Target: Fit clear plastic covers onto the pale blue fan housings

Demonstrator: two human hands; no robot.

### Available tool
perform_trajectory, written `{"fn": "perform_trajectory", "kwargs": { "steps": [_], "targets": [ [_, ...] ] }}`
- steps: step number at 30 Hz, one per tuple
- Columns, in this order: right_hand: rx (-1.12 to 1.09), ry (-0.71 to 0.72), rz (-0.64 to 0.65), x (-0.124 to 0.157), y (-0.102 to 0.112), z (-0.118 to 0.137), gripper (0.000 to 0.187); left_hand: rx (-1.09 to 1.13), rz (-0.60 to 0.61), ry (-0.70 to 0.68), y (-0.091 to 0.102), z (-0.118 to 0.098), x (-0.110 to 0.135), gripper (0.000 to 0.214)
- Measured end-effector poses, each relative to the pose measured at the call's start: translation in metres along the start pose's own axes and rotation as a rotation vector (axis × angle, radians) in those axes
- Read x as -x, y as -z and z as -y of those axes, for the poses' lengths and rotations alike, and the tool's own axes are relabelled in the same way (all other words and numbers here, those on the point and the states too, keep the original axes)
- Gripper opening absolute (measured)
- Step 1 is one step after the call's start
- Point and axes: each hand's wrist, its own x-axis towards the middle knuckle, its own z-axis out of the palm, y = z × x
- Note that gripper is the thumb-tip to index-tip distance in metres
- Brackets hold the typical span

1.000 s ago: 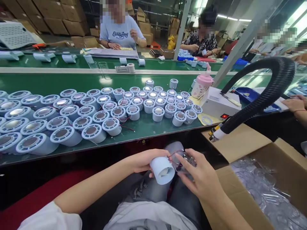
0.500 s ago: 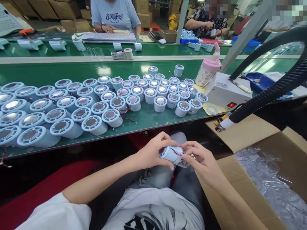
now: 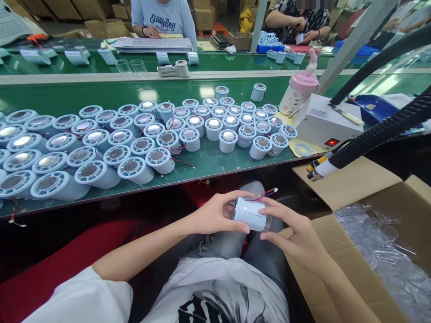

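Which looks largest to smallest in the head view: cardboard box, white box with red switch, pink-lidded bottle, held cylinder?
1. cardboard box
2. white box
3. pink-lidded bottle
4. held cylinder, smallest even though nearest the camera

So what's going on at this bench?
A seated person holds one pale blue cylinder over the lap, left hand and right hand gripping its two ends; thin red and blue wires stick out of it. Dozens of like pieces stand on the green belt in front. A cardboard box of clear plastic parts sits at the right. Two other people work across the belt.
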Motion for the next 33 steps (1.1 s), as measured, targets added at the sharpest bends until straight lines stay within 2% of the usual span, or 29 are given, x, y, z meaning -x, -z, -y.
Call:
{"fn": "perform_trajectory", "kwargs": {
  "steps": [4,8,19,29,33],
  "targets": [
    [-0.096,-0.062,0.045,0.005,0.000,-0.002,0.036,-0.084,0.016,-0.051,0.001,-0.002,0.003,0.075],
    [-0.237,-0.173,0.063,0.005,0.002,0.001,0.037,-0.059,0.043,-0.133,0.000,-0.004,0.004,0.073],
    [-0.582,-0.357,0.099,0.003,0.001,0.003,0.038,-0.152,0.081,-0.221,0.002,-0.009,0.006,0.071],
    [-0.742,-0.544,0.058,0.000,-0.005,-0.002,0.037,-0.201,0.053,-0.255,0.002,-0.010,0.007,0.070],
    [-0.776,-0.615,0.073,-0.004,-0.009,0.001,0.041,-0.192,0.061,-0.254,0.002,-0.008,0.006,0.070]
  ]
}}
